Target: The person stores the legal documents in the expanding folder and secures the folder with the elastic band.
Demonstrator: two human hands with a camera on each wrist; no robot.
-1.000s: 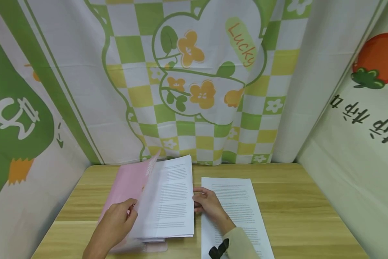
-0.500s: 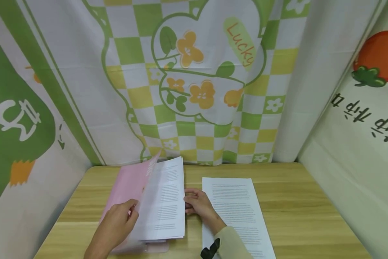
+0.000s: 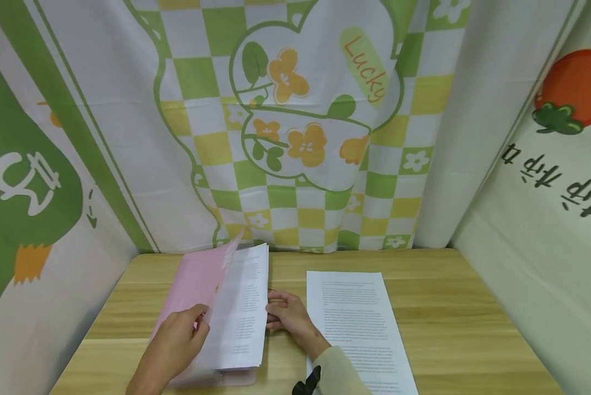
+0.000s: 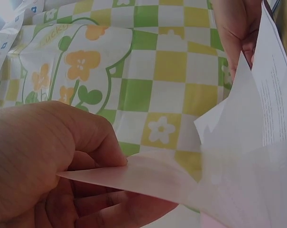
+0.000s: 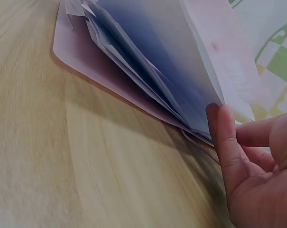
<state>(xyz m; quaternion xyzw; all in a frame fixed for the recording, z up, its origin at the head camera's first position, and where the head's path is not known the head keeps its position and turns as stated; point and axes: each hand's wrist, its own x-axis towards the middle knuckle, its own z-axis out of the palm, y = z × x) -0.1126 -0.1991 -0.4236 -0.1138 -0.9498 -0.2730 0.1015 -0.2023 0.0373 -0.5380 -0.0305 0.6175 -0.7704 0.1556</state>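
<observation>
A pink folder [image 3: 199, 269] lies at the left of the table with its cover raised. My left hand [image 3: 177, 334] pinches the edge of that translucent cover [image 4: 134, 178] between thumb and fingers. Printed sheets [image 3: 246, 312] stand tilted inside the folder, text facing up. At their right edge, my right hand [image 3: 290, 315] holds them between thumb and fingers. In the right wrist view more papers [image 5: 129, 61] lie beneath the lifted sheets, against the folder's back cover [image 5: 77, 47]. Beside the folder, a separate printed sheet [image 3: 350, 318] lies flat, partly overlapped by my right forearm.
The wooden table [image 3: 438, 307] ends at a hanging checkered cloth [image 3: 295, 208] at the back. Printed cloth walls [image 3: 537, 247] rise at both sides. A black band [image 3: 306, 381] sits on the right sleeve [image 3: 340, 373].
My right hand has moved left with the printed sheets, bringing their right edge closer to the raised cover. The left hand stays on the cover. The separate sheet has not moved.
</observation>
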